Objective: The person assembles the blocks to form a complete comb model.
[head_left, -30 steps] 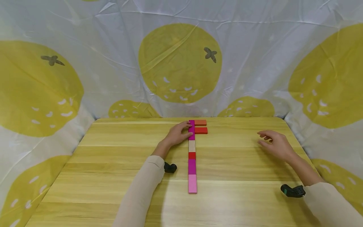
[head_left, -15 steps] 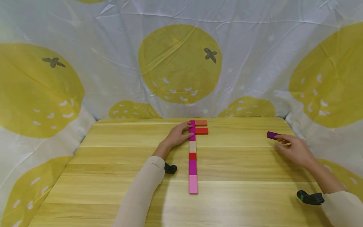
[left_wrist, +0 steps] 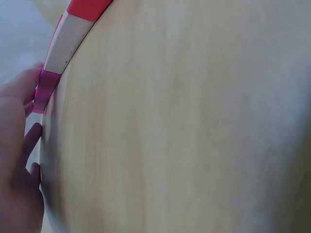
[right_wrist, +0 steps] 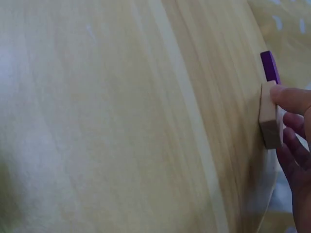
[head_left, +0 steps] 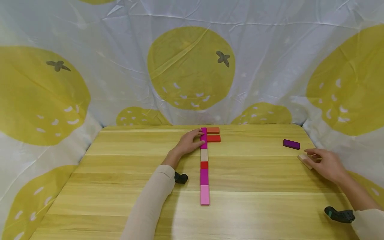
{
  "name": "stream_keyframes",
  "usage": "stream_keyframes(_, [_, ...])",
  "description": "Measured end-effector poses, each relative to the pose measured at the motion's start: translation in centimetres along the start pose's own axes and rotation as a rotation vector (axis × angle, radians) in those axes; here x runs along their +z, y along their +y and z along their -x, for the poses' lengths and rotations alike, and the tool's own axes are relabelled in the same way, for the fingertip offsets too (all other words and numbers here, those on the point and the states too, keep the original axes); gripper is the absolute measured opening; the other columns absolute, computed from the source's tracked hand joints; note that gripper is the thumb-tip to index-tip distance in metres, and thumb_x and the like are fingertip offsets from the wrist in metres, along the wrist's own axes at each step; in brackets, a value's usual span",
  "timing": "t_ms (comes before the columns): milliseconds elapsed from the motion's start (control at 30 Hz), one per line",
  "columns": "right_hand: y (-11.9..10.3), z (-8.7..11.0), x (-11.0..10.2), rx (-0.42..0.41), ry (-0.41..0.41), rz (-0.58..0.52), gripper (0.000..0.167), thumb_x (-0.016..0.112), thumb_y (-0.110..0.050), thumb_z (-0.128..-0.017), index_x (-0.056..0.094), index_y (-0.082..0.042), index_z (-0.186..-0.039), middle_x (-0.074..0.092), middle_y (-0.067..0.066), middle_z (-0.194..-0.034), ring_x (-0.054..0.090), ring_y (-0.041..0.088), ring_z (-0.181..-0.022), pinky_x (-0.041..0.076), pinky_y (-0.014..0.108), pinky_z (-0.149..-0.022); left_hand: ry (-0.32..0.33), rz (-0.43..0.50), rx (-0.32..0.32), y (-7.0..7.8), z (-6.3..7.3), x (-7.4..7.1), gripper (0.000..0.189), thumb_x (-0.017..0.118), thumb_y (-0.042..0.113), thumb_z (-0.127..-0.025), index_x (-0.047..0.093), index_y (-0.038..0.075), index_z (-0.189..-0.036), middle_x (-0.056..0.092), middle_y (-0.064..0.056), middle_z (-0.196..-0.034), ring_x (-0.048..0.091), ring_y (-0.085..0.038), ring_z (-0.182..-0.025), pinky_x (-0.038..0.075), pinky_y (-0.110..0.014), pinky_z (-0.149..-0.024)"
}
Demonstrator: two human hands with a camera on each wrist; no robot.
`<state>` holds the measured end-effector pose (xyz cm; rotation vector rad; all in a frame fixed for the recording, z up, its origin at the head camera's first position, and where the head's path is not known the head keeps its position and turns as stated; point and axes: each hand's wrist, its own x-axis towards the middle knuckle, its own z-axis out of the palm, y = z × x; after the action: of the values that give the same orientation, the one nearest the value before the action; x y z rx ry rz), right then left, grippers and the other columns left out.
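My left hand [head_left: 189, 141] rests thumb and fingertips on the magenta far end [head_left: 204, 145] of a straight row of flat wooden blocks. In the left wrist view the thumb lies against the magenta block [left_wrist: 46, 87], beside a plain wood block [left_wrist: 68, 42]. Toward me the row runs plain wood, red [head_left: 204, 165], magenta [head_left: 204, 177] and light pink [head_left: 205, 195]. At the right, my right hand [head_left: 328, 163] pinches a plain wooden block [right_wrist: 268, 116] between thumb and fingers. A dark purple block [head_left: 291, 144] lies just beyond it.
An orange block [head_left: 213, 130] and a red block [head_left: 214, 138] stick out to the right from the row's far end. Black wrist devices sit by the left cuff [head_left: 181, 178] and right cuff [head_left: 339, 215]. A fruit-print cloth [head_left: 264, 66] hangs behind the wooden table [head_left: 255, 173].
My right hand has moved right and toward me, off the purple block it touched half a second ago, and now holds the plain wooden one. The left hand stays put.
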<state>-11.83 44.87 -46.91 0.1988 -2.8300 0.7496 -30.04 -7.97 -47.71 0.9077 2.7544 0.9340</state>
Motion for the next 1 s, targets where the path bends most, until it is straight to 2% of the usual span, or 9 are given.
stream_keyframes(67, [0.3, 0.0, 0.1, 0.016, -0.016, 0.004, 0.042, 0.080, -0.013, -0.092, 0.066, 0.014, -0.122, 0.070, 0.029, -0.103, 0.070, 0.043, -0.085, 0.055, 0.029, -0.065, -0.002, 0.002, -0.002, 0.0, 0.0, 0.0, 0.050, 0.068, 0.030, -0.102, 0.060, 0.006, -0.145, 0.044, -0.013, -0.158, 0.036, -0.030, -0.148, 0.026, -0.044, -0.121])
stream_keyframes(133, [0.4, 0.0, 0.2, 0.046, -0.044, 0.007, 0.047, 0.081, -0.017, -0.092, 0.066, 0.015, -0.122, 0.071, 0.026, -0.100, 0.069, 0.037, -0.083, 0.050, 0.023, -0.063, -0.001, 0.006, -0.005, 0.1, 0.0, -0.1, 0.050, 0.068, 0.030, -0.102, 0.060, 0.007, -0.145, 0.044, -0.013, -0.158, 0.037, -0.030, -0.148, 0.026, -0.044, -0.121])
stream_keyframes(267, [0.4, -0.2, 0.1, 0.108, -0.105, -0.010, 0.053, 0.081, -0.023, -0.093, 0.064, 0.016, -0.124, 0.071, 0.022, -0.099, 0.065, 0.027, -0.083, 0.048, 0.025, -0.063, 0.001, 0.005, -0.009, 0.1, 0.1, 0.0, 0.050, 0.068, 0.030, -0.102, 0.060, 0.007, -0.145, 0.045, -0.013, -0.158, 0.037, -0.030, -0.148, 0.027, -0.044, -0.121])
stream_keyframes(400, [0.1, -0.3, 0.1, 0.113, -0.083, -0.034, 0.050, 0.083, -0.022, -0.091, 0.067, 0.013, -0.123, 0.070, 0.026, -0.104, 0.062, 0.020, -0.084, 0.046, 0.021, -0.064, -0.006, 0.005, -0.013, 0.1, 0.1, 0.0, 0.050, 0.067, 0.031, -0.102, 0.059, 0.008, -0.145, 0.043, -0.011, -0.159, 0.035, -0.028, -0.149, 0.025, -0.043, -0.121])
stream_keyframes(533, [-0.4, -0.6, 0.0, 0.084, -0.049, -0.042, 0.047, 0.086, -0.022, -0.088, 0.071, 0.006, -0.122, 0.069, 0.029, -0.113, 0.065, 0.029, -0.092, 0.045, 0.017, -0.066, -0.004, 0.016, -0.012, 0.1, 0.0, 0.0, 0.049, 0.068, 0.031, -0.102, 0.060, 0.008, -0.145, 0.043, -0.010, -0.159, 0.035, -0.028, -0.149, 0.026, -0.043, -0.121])
stream_keyframes(667, [-1.2, -1.0, -0.2, 0.065, -0.063, -0.057, 0.044, 0.084, -0.023, -0.090, 0.072, 0.002, -0.123, 0.068, 0.029, -0.116, 0.064, 0.042, -0.100, 0.045, 0.018, -0.068, 0.011, 0.021, -0.001, 0.1, 0.0, -0.1, 0.049, 0.070, 0.030, -0.101, 0.061, 0.007, -0.143, 0.045, -0.012, -0.158, 0.037, -0.029, -0.148, 0.027, -0.043, -0.121])
stream_keyframes(867, [-2.5, -2.0, -0.3, 0.024, -0.087, -0.069, 0.039, 0.083, -0.020, -0.091, 0.073, 0.000, -0.123, 0.068, 0.026, -0.114, 0.062, 0.039, -0.099, 0.047, 0.021, -0.069, 0.006, 0.009, -0.004, 0.1, 0.1, -0.1, 0.049, 0.069, 0.030, -0.101, 0.061, 0.008, -0.144, 0.046, -0.012, -0.158, 0.037, -0.029, -0.148, 0.027, -0.043, -0.121])
stream_keyframes(1000, [-3.4, -2.8, -0.1, 0.014, -0.118, -0.099, 0.039, 0.081, -0.019, -0.092, 0.072, 0.000, -0.125, 0.067, 0.028, -0.118, 0.064, 0.041, -0.101, 0.050, 0.022, -0.070, 0.005, 0.009, -0.005, 0.1, 0.1, -0.1, 0.049, 0.069, 0.030, -0.101, 0.061, 0.007, -0.144, 0.045, -0.012, -0.158, 0.038, -0.030, -0.148, 0.027, -0.044, -0.121])
